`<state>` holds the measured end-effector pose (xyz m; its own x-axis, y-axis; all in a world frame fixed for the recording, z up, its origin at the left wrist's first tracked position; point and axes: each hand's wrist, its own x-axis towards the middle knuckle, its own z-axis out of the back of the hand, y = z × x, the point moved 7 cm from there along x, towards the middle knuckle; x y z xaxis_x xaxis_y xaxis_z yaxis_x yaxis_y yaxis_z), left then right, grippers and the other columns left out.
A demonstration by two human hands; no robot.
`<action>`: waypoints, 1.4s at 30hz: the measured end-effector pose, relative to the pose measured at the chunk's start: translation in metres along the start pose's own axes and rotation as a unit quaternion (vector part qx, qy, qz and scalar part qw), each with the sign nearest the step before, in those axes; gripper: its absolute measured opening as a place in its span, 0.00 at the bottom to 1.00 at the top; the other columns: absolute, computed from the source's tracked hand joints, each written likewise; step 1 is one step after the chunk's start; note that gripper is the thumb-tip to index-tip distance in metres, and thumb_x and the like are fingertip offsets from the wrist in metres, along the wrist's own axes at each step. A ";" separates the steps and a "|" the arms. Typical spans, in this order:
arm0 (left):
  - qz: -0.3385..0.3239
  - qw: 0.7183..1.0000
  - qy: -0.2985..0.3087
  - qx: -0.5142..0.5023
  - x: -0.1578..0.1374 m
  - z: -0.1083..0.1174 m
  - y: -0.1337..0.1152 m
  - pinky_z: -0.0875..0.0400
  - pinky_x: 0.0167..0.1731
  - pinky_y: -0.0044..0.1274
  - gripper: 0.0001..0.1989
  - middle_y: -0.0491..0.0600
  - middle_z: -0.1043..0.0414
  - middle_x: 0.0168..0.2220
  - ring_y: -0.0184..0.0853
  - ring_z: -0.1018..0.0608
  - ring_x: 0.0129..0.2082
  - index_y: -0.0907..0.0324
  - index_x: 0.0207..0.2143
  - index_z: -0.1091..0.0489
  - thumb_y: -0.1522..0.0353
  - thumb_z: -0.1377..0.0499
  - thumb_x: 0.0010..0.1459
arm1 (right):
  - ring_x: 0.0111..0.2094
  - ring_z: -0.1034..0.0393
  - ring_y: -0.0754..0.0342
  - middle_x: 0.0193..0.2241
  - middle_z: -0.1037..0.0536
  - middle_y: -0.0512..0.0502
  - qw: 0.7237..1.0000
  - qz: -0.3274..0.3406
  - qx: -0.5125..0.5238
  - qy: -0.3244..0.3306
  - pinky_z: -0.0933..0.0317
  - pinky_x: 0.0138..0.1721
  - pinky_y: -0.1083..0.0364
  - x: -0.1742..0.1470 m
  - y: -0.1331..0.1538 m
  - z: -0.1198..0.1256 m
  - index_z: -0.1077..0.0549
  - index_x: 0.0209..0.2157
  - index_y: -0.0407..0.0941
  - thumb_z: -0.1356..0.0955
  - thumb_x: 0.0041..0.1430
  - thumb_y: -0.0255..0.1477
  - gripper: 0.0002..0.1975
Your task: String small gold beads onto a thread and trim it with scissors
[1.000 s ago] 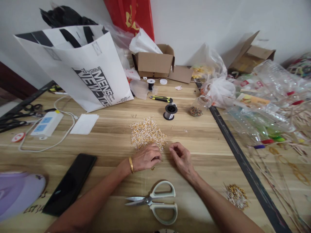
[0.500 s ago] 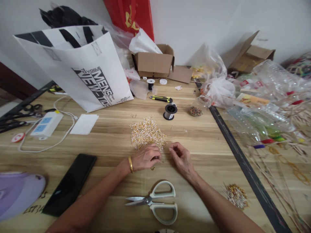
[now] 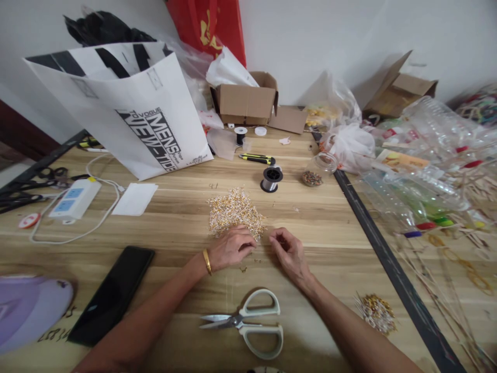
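- Wooden table (image 3: 318, 223): dark strip (image 3: 393, 269) down its right side, wood grain showing between strip and hands.
- White bag (image 3: 128, 103), printed "TO VOGUE", "MENS", "NEW-TIDE".
- Scissors (image 3: 236, 321), below both hands.
- Bead pile (image 3: 235, 210), mid-table, at left hand (image 3: 235, 247).
- Left fingers bent, right hand (image 3: 288, 254) curled; cannot tell whether either grips anything.

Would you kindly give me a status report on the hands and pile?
Left hand at near edge of gold-and-clear pile. Right hand curled to its right, grip unclear. Scissors on the near side, apart from both hands.
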<state>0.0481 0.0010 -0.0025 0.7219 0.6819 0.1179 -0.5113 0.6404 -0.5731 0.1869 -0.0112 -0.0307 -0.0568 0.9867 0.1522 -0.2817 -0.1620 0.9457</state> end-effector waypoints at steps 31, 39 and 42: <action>0.076 0.988 0.049 0.124 -0.006 -0.015 -0.008 0.39 0.37 0.28 0.05 0.49 0.31 0.28 0.37 0.32 0.35 0.61 0.25 0.32 0.74 0.45 0.53 | 0.21 0.42 0.59 0.21 0.33 0.52 1.000 0.001 -0.011 0.014 0.46 0.21 0.60 0.000 -0.001 -0.001 0.32 0.29 0.43 0.36 0.58 0.33 0.08; 0.100 0.994 -0.003 0.037 -0.003 -0.003 -0.007 0.37 0.34 0.24 0.05 0.47 0.31 0.25 0.33 0.31 0.31 0.61 0.22 0.32 0.76 0.44 0.48 | 0.21 0.42 0.59 0.21 0.34 0.52 1.000 0.020 -0.017 0.017 0.46 0.21 0.60 0.000 0.005 -0.001 0.33 0.28 0.43 0.36 0.59 0.32 0.08; 0.132 0.991 -0.014 -0.026 -0.003 -0.003 0.000 0.37 0.30 0.21 0.05 0.46 0.31 0.23 0.30 0.31 0.26 0.61 0.23 0.31 0.77 0.44 0.46 | 0.26 0.37 0.57 0.26 0.31 0.48 0.997 0.063 -0.021 0.034 0.43 0.25 0.59 -0.001 0.014 -0.003 0.32 0.30 0.44 0.37 0.60 0.31 0.07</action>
<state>0.0474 -0.0016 -0.0054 0.5519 0.8337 -0.0191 -0.6560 0.4199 -0.6272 0.1801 -0.0151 -0.0181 -0.1596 0.9557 0.2474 -0.3085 -0.2863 0.9071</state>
